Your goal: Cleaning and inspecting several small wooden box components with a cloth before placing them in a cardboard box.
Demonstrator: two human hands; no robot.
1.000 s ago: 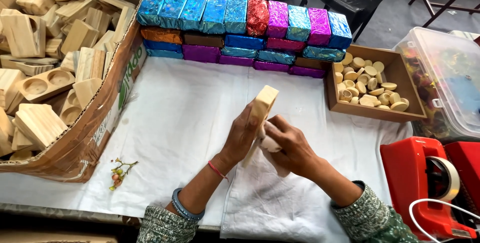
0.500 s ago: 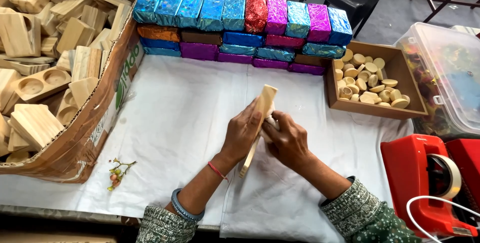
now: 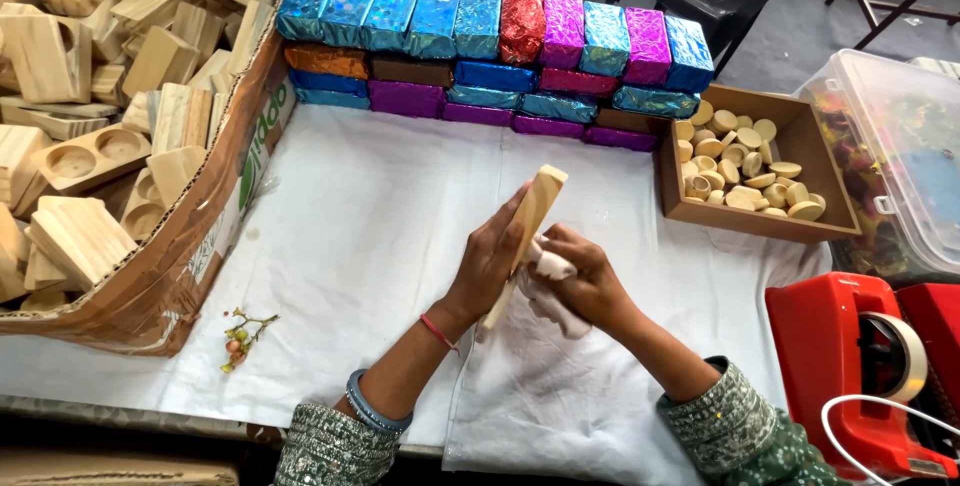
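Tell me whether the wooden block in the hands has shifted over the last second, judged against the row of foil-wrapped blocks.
Yes, slightly. The wooden block has tipped more edge-on, its top staying just below the foil-wrapped blocks.

The wooden block [image 3: 527, 231] now leans further over the left hand [image 3: 490, 261]; the right hand [image 3: 585, 281] presses the white cloth [image 3: 550, 266] lower against it.
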